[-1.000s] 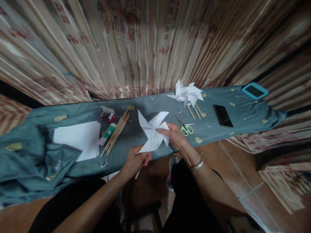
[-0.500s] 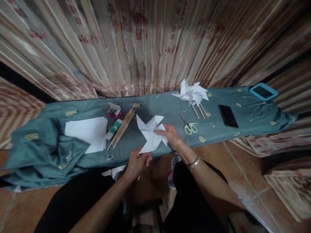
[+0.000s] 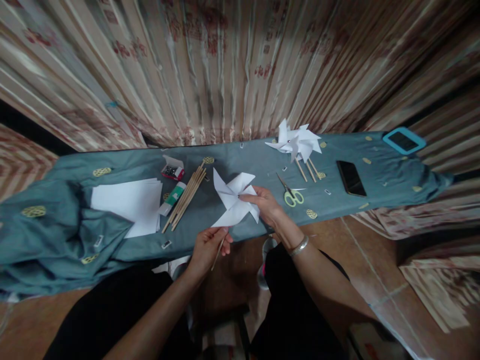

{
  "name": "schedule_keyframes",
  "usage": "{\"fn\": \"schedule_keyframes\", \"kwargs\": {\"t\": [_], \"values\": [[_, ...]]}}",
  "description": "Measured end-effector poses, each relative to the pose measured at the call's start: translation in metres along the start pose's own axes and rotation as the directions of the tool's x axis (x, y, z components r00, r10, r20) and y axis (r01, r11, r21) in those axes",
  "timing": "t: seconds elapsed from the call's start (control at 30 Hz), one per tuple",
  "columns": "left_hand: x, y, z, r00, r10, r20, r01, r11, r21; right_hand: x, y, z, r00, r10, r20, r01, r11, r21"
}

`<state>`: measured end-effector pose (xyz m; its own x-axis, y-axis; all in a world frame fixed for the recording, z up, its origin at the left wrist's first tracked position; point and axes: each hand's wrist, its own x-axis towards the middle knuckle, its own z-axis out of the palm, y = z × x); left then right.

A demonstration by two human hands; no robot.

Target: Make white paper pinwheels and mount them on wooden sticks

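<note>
A white paper pinwheel [image 3: 233, 197] with a small pin at its centre is held up over the near edge of the table. My right hand [image 3: 265, 206] is closed on it from the right, the thumb pressing beside the pin. Below the pinwheel, my left hand [image 3: 210, 246] pinches its thin wooden stick [image 3: 216, 257], whose lower end pokes out under the fingers. The stick's upper part is hidden behind the paper. Left of the pinwheel lies a bundle of wooden sticks [image 3: 188, 195], and to the right are green-handled scissors [image 3: 291, 195].
On the cloth-covered table [image 3: 247, 157] lie white paper sheets [image 3: 129, 202], a glue stick [image 3: 173, 197] and an open box of pins [image 3: 173, 170]. Finished pinwheels [image 3: 298, 142], a phone [image 3: 351, 178] and a blue-framed device [image 3: 404, 140] are on the right. A curtain hangs behind.
The pinwheel has turned slightly and tilted in my hands. My left hand has shifted a little left, and more of the stick shows below it. The view has moved slightly.
</note>
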<state>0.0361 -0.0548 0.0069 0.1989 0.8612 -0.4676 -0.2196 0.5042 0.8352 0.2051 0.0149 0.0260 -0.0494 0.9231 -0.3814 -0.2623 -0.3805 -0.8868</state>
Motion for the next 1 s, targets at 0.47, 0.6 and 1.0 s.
{"fn": "schedule_keyframes", "kwargs": {"t": [0.47, 0.6, 1.0], "values": [[0.003, 0.000, -0.002, 0.999, 0.003, -0.046, -0.007, 0.996, -0.088, -0.002, -0.007, -0.006, 0.999, 0.027, 0.036, -0.025, 0.999, -0.038], [0.003, 0.002, -0.002, 0.998, 0.005, -0.059, -0.011, 0.995, -0.102, -0.002, -0.009, -0.010, 1.000, 0.026, 0.017, -0.025, 0.996, -0.091], [0.004, 0.022, -0.003, 0.996, 0.005, -0.084, -0.026, 0.969, -0.244, -0.007, -0.012, -0.022, 0.993, 0.046, -0.109, -0.064, 0.983, -0.172]]}}
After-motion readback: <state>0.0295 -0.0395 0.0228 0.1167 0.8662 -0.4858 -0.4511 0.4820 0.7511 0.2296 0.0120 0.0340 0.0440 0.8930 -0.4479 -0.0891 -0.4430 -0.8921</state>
